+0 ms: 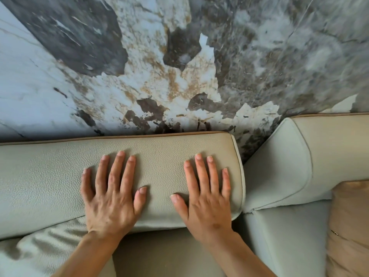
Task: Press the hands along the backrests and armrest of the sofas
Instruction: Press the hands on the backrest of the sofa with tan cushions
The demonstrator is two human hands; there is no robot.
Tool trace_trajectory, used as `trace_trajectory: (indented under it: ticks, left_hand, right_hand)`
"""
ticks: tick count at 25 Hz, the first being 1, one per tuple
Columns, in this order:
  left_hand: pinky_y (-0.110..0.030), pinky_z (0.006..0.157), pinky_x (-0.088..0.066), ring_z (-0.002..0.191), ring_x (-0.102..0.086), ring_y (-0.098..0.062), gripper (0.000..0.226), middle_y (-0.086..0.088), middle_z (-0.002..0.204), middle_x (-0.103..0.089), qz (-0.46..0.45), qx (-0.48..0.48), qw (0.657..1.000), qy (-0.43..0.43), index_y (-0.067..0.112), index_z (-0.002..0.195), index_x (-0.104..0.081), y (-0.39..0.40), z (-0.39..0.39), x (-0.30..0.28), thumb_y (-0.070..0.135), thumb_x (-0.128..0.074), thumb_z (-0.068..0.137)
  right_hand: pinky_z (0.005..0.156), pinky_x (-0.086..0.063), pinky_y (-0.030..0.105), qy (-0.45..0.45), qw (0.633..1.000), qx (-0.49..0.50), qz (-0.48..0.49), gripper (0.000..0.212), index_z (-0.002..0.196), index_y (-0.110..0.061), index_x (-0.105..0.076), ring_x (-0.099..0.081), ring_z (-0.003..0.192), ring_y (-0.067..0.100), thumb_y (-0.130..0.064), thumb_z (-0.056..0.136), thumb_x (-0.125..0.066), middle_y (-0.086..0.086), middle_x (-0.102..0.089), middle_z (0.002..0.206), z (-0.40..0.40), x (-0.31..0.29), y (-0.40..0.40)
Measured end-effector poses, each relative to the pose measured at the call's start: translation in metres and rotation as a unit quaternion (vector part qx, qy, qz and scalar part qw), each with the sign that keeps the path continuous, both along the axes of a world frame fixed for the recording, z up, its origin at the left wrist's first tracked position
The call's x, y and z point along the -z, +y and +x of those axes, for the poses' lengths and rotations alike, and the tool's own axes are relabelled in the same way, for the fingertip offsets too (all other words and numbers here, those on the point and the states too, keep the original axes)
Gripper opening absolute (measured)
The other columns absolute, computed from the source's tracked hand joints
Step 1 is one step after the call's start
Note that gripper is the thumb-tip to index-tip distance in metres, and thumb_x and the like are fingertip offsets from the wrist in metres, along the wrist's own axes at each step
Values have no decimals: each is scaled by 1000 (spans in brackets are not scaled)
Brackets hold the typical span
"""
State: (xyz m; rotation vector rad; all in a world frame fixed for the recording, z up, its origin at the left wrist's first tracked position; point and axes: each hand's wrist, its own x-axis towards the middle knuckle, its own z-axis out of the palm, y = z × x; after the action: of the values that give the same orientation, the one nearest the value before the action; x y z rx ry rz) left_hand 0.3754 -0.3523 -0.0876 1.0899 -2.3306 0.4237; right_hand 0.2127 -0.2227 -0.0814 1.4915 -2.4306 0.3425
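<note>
Both hands lie flat, palms down, on the top of the pale grey-green, pebbled-leather backrest cushion [159,162] with its thin tan piping along the far edge. The left hand [111,198] has its fingers spread wide and grips nothing; the right hand [207,198] is spread the same way, also holding nothing, its little finger just beside the cushion's rounded end seam. The leather looks slightly dimpled under the palms, so I judge that weight is going down through them.

Beyond the fingertips rises a marbled wall of grey, white and rust patches [179,66]. To the right of the right hand, past a narrow gap, sits the second sofa's matching grey-green backrest [329,148], with a tan fabric cushion [351,226] nearer the person.

The risk here: the right hand is near the cushion's end, so sliding it further right could drop it into the gap between the two sofas. Pressing on the soft, rounded near edge could also let a palm roll off toward the seat
</note>
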Motion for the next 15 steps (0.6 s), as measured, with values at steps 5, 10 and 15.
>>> trace_trajectory:
  ticks: [5, 10, 15]
  left_hand:
    - [-61, 113, -24, 139, -38, -35, 65, -10, 151, -45, 6, -13, 1000, 7, 17, 151, -36, -22, -15, 1, 52, -29, 96]
    - [-60, 114, -22, 142, -34, -34, 67, -8, 154, -40, -2, -20, 1000, 7, 18, 152, -32, -40, -23, 10, 54, -29, 96]
    - [-61, 112, -26, 140, -37, -35, 67, -9, 153, -41, -14, -20, 1000, -5, 16, 151, -36, -43, -23, 11, 53, -29, 96]
  right_hand:
    - [116, -12, 58, -1, 1000, -6, 4, 75, 154, -21, -13, -12, 148, 30, -63, 93, -26, 7, -15, 162, -15, -2, -25]
    - [115, -12, 58, 18, 1000, -9, -8, 78, 154, -21, -13, -14, 147, 30, -64, 91, -33, 8, -16, 161, -26, 4, -44]
    - [115, -11, 59, 30, 999, -16, -18, 79, 153, -21, -12, -15, 147, 32, -64, 91, -32, 7, -14, 161, -28, 9, -47]
